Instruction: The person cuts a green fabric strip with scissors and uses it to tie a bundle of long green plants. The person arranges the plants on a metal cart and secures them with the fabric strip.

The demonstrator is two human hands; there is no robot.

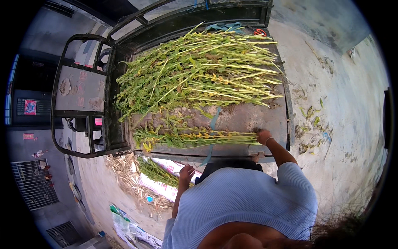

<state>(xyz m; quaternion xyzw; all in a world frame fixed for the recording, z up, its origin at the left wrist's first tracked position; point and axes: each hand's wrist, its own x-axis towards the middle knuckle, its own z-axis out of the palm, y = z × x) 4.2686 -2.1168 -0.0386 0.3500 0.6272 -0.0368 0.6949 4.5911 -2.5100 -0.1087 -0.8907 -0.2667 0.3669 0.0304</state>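
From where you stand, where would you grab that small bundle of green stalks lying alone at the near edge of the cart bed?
Probably at the bare, pale cut stems at the right end of the small bundle, coming from the right, where the right hand already rests. The stalks run together there, while the left end fans into loose leaves. The left hand hangs free below the cart bed.

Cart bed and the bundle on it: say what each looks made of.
Cart bed: apparently steel, dull brown, rust-stained and scuffed, with dark painted rails. Bundle gripped by the right hand: fresh plant stalks, green leaves, pale yellowish stems, matte.
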